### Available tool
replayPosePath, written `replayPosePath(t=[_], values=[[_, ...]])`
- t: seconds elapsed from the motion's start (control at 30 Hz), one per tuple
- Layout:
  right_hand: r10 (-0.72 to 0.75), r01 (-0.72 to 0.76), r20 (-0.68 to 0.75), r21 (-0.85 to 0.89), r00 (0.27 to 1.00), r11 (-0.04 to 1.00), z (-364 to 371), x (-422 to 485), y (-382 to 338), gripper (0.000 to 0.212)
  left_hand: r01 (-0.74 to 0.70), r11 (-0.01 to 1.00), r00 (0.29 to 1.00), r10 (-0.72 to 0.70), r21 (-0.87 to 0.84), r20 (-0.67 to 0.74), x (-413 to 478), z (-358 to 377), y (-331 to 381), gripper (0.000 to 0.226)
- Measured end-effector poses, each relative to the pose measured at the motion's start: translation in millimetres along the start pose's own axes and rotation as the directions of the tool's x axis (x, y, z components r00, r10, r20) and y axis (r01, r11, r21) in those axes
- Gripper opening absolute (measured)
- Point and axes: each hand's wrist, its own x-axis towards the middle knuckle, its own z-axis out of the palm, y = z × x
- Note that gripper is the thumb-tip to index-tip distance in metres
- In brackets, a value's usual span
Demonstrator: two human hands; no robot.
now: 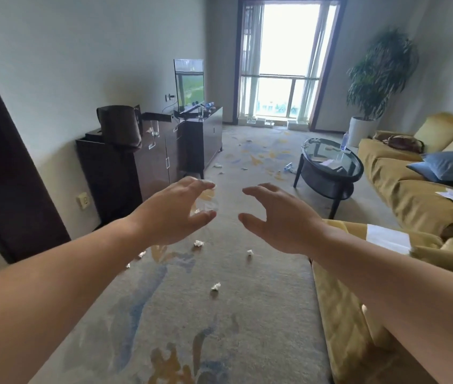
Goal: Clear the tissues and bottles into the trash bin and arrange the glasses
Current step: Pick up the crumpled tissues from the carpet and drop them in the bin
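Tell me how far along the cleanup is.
Nothing looks done. Both hands, left hand and right hand, are open and empty. Tissues still litter the carpet, a bottle lies beside the coffee table, and a glass sits on the cabinet.

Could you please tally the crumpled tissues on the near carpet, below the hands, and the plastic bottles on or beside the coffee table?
Crumpled tissues: 5
Plastic bottles: 2, one upright on the coffee table, one lying on the floor beside it
Total: 7
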Motion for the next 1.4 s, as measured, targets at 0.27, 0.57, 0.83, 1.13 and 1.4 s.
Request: replayPosePath(t=[0.27, 0.57, 0.83, 1.13, 1.4], values=[[-0.019, 0.020, 0.049, -0.009, 0.999, 1.000, 63, 116, 3, 0.061, 0.038, 0.999, 0.999, -0.038, -0.021, 0.028, 59, 12, -110, 0.061], [0.017, -0.015, 0.052, -0.035, 0.999, 0.999, 136, 250, -17, 0.061, 0.003, 0.999, 0.998, -0.006, 0.036, 0.070, 120, -9, -261, 0.062], [0.010, -0.008, 0.109, -0.020, 0.994, 1.000, 198, 357, -18, 0.060, 0.054, 0.998, 0.994, -0.052, -0.015, 0.094, 175, 2, -365, 0.063], [-0.054, 0.052, 0.088, 0.022, 0.995, 0.998, 239, 501, 18, 0.061, 0.108, 0.994, 0.991, -0.106, -0.016, 0.078, 270, 0, -457, 0.061], [-0.065, 0.057, 0.107, 0.078, 0.992, 0.995, 294, 595, 32, 0.062, 0.144, 0.989, 0.985, -0.140, -0.028, 0.100, 328, 14, -548, 0.063]])
